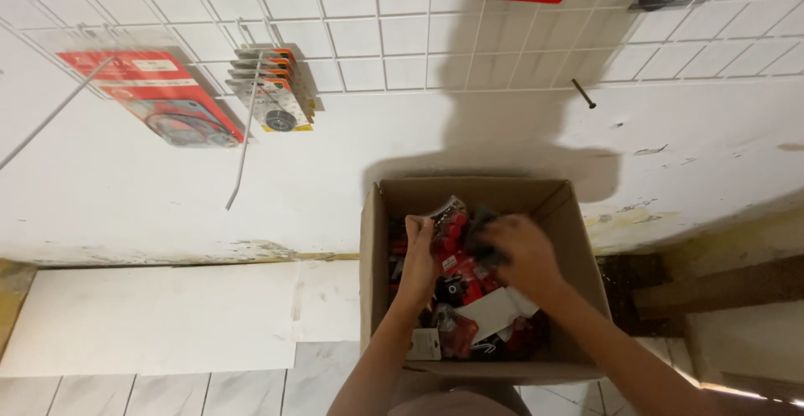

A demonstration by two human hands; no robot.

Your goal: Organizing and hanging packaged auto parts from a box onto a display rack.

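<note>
Box: open cardboard box stands on the floor against the white wall, flaps up.
Contents: red-and-black packaged parts fill the box, loosely piled; a white card lies among them.
Left hand: inside the box, fingers curled closed on a clear-fronted red pack near the far wall.
Right hand: inside the box, closed over a dark item; blurred, kind not discernible.
Wall: wire grid with hanging packs above.
</note>
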